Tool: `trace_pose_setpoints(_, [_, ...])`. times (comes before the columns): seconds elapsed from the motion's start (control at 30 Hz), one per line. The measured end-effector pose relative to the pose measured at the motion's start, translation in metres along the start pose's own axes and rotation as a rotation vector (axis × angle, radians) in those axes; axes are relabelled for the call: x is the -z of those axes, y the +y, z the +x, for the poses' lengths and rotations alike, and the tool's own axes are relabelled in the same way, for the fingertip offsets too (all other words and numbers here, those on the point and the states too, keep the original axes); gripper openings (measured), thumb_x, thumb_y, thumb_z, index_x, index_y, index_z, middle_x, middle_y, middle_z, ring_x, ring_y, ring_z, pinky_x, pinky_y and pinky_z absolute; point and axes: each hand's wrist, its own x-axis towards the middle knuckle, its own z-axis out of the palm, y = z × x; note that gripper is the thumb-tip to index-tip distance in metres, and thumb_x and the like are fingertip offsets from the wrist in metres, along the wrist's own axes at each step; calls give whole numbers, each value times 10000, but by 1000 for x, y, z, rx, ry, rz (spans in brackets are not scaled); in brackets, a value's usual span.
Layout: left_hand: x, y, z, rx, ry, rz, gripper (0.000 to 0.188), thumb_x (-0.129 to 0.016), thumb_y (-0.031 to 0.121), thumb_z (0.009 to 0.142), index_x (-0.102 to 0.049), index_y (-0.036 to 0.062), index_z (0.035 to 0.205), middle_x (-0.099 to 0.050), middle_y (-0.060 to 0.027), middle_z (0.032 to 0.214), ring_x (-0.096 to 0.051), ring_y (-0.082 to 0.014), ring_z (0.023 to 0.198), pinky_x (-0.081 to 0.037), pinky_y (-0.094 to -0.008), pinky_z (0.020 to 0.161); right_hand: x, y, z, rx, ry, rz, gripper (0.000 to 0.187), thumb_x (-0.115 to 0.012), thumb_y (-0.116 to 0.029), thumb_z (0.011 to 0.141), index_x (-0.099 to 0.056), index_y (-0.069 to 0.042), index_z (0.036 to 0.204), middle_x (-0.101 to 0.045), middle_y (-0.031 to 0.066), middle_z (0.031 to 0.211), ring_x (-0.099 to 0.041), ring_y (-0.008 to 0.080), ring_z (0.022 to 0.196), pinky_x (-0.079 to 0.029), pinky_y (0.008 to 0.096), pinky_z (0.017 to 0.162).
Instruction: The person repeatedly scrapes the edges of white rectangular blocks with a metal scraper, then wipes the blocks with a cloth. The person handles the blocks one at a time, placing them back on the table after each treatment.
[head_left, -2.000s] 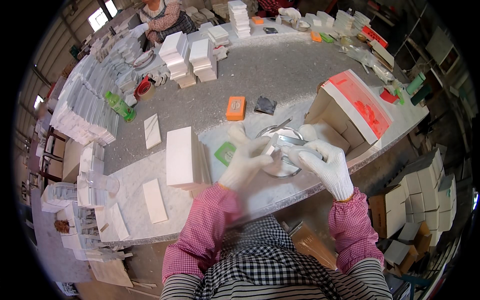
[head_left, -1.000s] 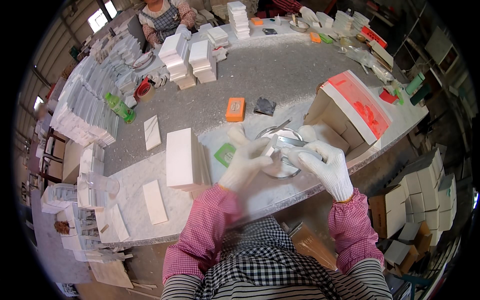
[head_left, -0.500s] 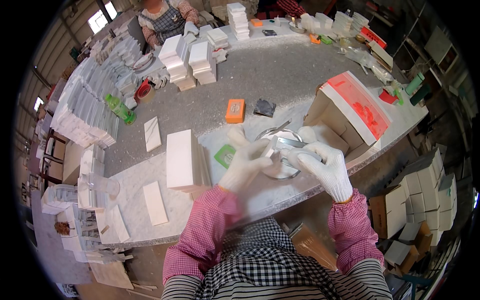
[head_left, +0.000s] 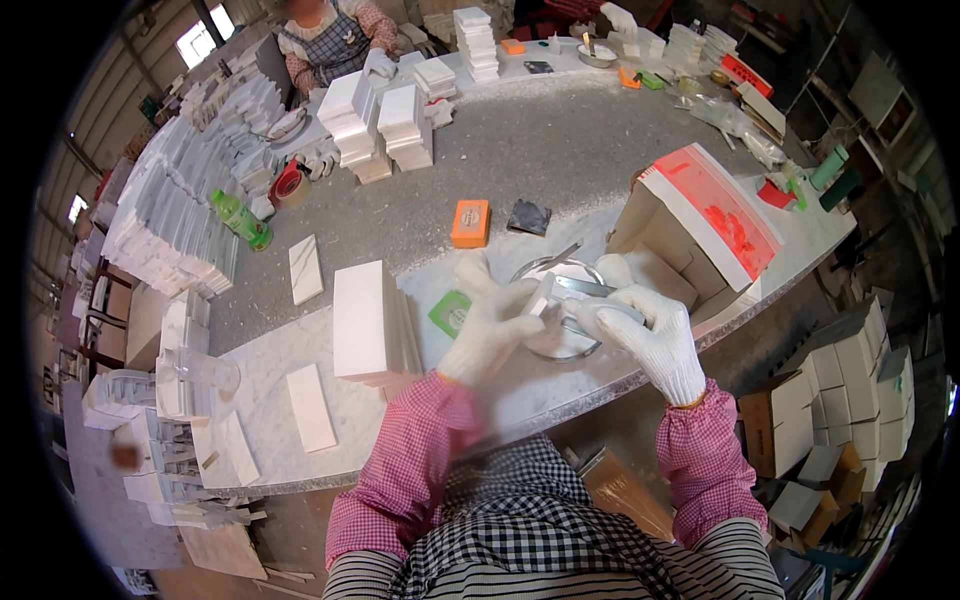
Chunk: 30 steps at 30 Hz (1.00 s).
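Note:
Both my hands wear white knitted gloves and meet above a round metal bowl (head_left: 592, 349) with white paste in it. My left hand (head_left: 490, 330) pinches a small white tile (head_left: 542, 296), tilted on its edge. My right hand (head_left: 650, 335) grips a putty knife (head_left: 584, 286), its flat metal blade pointing toward the tile. Whether the blade touches the tile I cannot tell. A second metal tool (head_left: 560, 254) leans on the bowl's far rim. Left of my left hand stands a stack of white tiles (head_left: 372, 325), with a green scouring block (head_left: 449, 313) beside it.
An orange box (head_left: 470, 222) and a dark square pad (head_left: 529, 216) lie beyond the bowl. An open carton (head_left: 690, 225) stands at right. Single tiles (head_left: 311, 407), a green bottle (head_left: 241, 219) and tall tile stacks (head_left: 165, 215) are at left. A co-worker (head_left: 345, 45) sits across the table.
My hands stay in nearly the same place, with the small tile turned slightly in my left fingers. Across the table, a co-worker's gloved hand at the far right has moved up.

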Motion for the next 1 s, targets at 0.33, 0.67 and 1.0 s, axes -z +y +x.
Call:
trace_pose_setpoints(0.33, [-1,2,0,-2,-13,-25,890,-901,383,739,-568,-61,1433,-620,-151,1392,-540,-265,1327,-389,-362,1168,1,1,-1,-21,-13,32,231,-715,-231,912,-784,-61,1052,-725,56,892,-607,138,800,-494,300,747])
trace_pose_setpoints(0.67, [1,0,2,-19,-29,-2,904,-896,427,744,-570,-62,1431,-615,-147,1396,-532,-267,1332,-380,-368,1174,2,3,-1,-50,-7,29,234,-726,-251,907,-787,-69,1042,-728,65,898,-617,151,803,-497,306,748])
trace_pose_setpoints(1.0, [5,-7,4,-23,-34,4,943,-890,480,746,-559,-70,1437,-618,-147,1395,-539,-264,1331,-385,-367,1170,0,0,-2,-24,-6,45,253,-723,-259,905,-788,-58,1043,-730,61,886,-611,143,816,-495,298,754])
